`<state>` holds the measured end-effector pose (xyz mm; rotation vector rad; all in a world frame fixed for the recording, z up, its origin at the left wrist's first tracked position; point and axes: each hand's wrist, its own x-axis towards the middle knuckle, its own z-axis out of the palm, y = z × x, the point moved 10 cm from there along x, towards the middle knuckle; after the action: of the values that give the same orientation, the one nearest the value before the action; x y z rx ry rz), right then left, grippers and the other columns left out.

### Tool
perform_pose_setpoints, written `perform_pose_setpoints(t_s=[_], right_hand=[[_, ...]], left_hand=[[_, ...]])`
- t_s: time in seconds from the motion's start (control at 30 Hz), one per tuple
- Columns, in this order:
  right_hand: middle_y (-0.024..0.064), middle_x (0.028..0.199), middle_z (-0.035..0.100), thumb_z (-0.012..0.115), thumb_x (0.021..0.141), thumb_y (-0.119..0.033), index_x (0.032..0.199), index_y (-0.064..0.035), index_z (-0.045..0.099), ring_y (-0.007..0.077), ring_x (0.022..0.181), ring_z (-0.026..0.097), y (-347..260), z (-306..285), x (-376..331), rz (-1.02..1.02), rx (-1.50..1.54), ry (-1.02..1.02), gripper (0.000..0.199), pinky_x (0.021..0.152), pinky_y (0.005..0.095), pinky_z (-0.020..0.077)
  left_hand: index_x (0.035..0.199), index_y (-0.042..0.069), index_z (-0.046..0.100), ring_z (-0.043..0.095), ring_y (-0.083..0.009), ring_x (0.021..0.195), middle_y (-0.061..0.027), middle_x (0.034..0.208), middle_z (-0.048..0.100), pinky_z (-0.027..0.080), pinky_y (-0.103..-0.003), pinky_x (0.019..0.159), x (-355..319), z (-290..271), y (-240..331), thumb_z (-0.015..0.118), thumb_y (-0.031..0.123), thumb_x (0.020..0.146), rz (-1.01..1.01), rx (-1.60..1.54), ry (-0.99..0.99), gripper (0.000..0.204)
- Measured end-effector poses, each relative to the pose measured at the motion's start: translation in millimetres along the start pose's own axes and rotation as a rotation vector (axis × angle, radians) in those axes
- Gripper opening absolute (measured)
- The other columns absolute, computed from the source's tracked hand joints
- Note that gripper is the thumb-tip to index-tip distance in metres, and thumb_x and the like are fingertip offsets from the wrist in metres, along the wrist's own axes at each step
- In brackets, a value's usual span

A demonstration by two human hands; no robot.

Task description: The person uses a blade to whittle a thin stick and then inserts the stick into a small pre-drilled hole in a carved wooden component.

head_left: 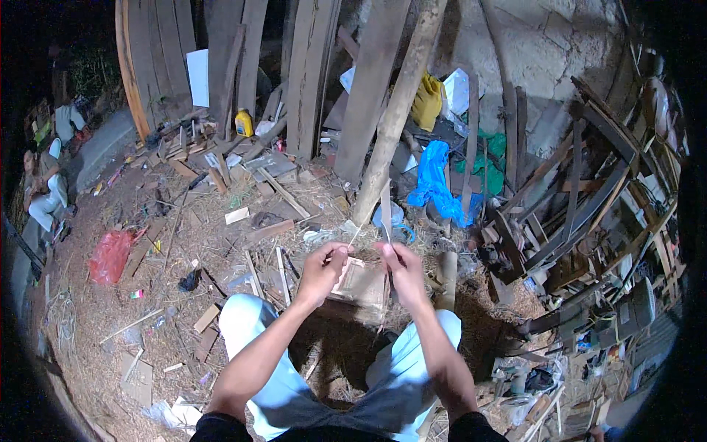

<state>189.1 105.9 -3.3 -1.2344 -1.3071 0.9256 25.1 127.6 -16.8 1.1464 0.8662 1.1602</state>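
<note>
My left hand [324, 271] is closed in a pinch on a thin pale wooden stick [356, 233], whose tip points up and to the right. My right hand [404, 271] grips a knife [385, 205], its narrow grey blade standing upright above the fist. The two hands are a short way apart, over my knees. Beneath and between them a wooden block [362, 283] with a light, worn top rests low in front of me. The lower end of the knife shows below my right hand, partly in shadow.
Wood scraps and straw litter the ground. A slanting pole [398, 110] stands ahead, with a blue plastic bag [434, 177] beside it. A red bag [110, 256] lies left, and a yellow bottle [244, 123] stands farther back. Broken timber [574, 214] is heaped right. Two people [48, 188] sit far left.
</note>
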Motion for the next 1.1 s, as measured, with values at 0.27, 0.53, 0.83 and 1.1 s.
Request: perform_pose_setpoints(t_s=[0.27,0.53,0.83,1.1], right_hand=[[0.0009,0.069,0.054,0.049,0.094,-0.02,0.122,-0.0058,0.043,0.0049,0.054,0.037,-9.6,44.5,1.5,0.181,0.202,-0.301,0.032,0.046,0.0201,0.0286],[0.0028,0.074,0.061,0.058,0.089,-0.018,0.093,-0.0047,0.059,0.0036,0.049,0.038,1.2,46.1,0.0,0.271,0.353,-0.281,0.014,0.044,0.0176,0.0289],[0.0018,0.071,0.06,0.061,0.086,-0.017,0.08,-0.0029,0.062,0.0028,0.049,0.037,3.2,10.6,2.9,0.314,0.286,-0.118,0.015,0.043,0.0184,0.027],[0.0023,0.072,0.06,0.059,0.088,-0.019,0.091,-0.0011,0.061,0.0031,0.043,0.035,15.2,-54.4,19.0,0.258,0.352,0.108,0.018,0.038,0.0191,0.0243]], left_hand=[[0.095,0.003,0.062,0.041,-0.0019,0.059,0.0031,0.068,0.053,0.033,-0.019,0.051,-0.8,-4.5,0.8,0.051,0.013,0.092,0.111,0.179,-0.005,0.016],[0.086,0.001,0.06,0.047,-0.0033,0.066,0.0023,0.07,0.058,0.039,-0.022,0.058,-12.9,5.7,21.5,0.054,0.008,0.089,0.263,0.425,-0.01,0.01],[0.089,0.001,0.06,0.049,-0.0138,0.051,-0.0131,0.065,0.059,0.04,-0.029,0.049,-26.5,26.3,46.9,0.055,0.009,0.086,0.399,0.674,0.015,0.009],[0.087,0.0,0.06,0.046,-0.0071,0.055,-0.0066,0.062,0.057,0.037,-0.027,0.05,-26.8,14.0,29.6,0.054,0.011,0.087,0.363,0.558,-0.005,0.013]])
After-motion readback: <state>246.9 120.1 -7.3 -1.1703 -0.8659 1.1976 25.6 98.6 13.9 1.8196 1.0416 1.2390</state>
